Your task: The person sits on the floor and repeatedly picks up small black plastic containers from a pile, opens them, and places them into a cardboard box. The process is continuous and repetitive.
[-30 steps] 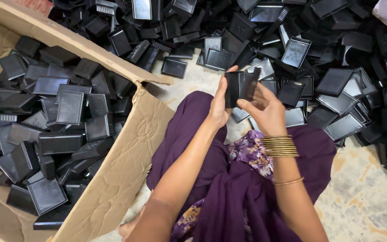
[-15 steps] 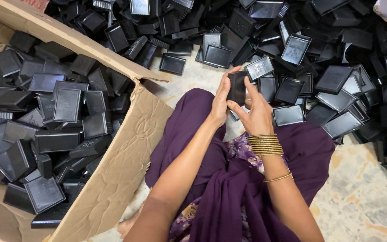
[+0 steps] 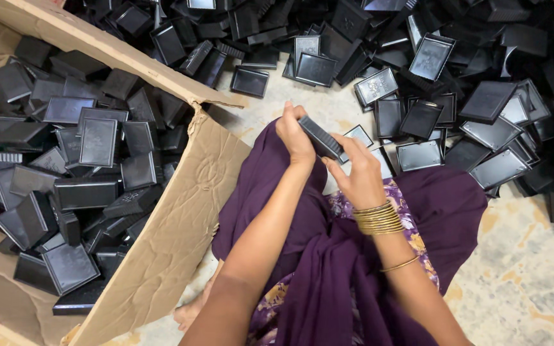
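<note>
Both my hands hold one black rectangular plastic piece point(image 3: 320, 137) above my lap. My left hand point(image 3: 294, 134) grips its left end, and my right hand point(image 3: 356, 174), with gold bangles on the wrist, has its fingers on the right end. The piece is tilted edge-on, so its ribbed side shows. I sit on the floor in purple clothing point(image 3: 328, 256).
A large heap of loose black plastic pieces point(image 3: 469, 96) covers the floor ahead and to the right. An open cardboard box point(image 3: 174, 211) on the left holds several more of the same black pieces point(image 3: 84, 166). Speckled stone floor point(image 3: 527, 282) shows at lower right.
The black piece, held upright and facing me a second ago, has been lowered slightly and turned edge-on between both hands.
</note>
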`<state>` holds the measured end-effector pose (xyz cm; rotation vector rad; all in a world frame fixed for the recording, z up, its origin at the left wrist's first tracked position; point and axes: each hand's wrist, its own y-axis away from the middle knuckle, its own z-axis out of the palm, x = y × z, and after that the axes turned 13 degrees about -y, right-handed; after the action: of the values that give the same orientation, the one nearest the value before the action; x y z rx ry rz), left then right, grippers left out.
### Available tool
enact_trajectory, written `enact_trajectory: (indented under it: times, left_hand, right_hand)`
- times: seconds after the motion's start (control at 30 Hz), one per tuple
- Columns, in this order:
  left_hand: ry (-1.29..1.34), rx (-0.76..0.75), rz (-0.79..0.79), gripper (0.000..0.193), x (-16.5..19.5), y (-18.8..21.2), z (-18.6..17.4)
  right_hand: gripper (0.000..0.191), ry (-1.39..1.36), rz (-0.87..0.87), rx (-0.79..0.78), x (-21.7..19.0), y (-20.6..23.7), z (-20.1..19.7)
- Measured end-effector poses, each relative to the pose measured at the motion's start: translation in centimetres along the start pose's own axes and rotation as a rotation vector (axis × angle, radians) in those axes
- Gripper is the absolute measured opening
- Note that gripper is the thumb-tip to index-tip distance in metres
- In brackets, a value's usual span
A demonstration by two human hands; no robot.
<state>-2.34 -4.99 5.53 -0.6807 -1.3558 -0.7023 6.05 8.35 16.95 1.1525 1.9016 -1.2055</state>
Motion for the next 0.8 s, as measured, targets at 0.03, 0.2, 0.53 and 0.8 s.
enact_trajectory:
  times: [0.03, 0.2, 0.53, 0.8]
  left_hand:
    - [-0.023, -0.011, 0.001, 0.062, -0.4, -0.1, -0.1]
    - [0.030, 0.110, -0.083, 0.054, -0.8, -0.5, -0.2]
    - [0.699, 0.013, -0.436, 0.035, -0.9, -0.7, 1.8]
    - [0.489, -0.129, -0.308, 0.049, -2.6, -1.1, -0.4]
  right_hand:
    - [0.041, -0.031, 0.046, -0.006, 0.0, 0.3, 0.5]
    - [0.036, -0.007, 0.065, 0.015, 1.5, 1.4, 1.6]
    - [0.044, -0.869, 0.373, 0.015, -3.4, -6.2, 5.8]
    - [0.053, -0.534, -0.104, -0.480, -8.1, -5.9, 11.2]
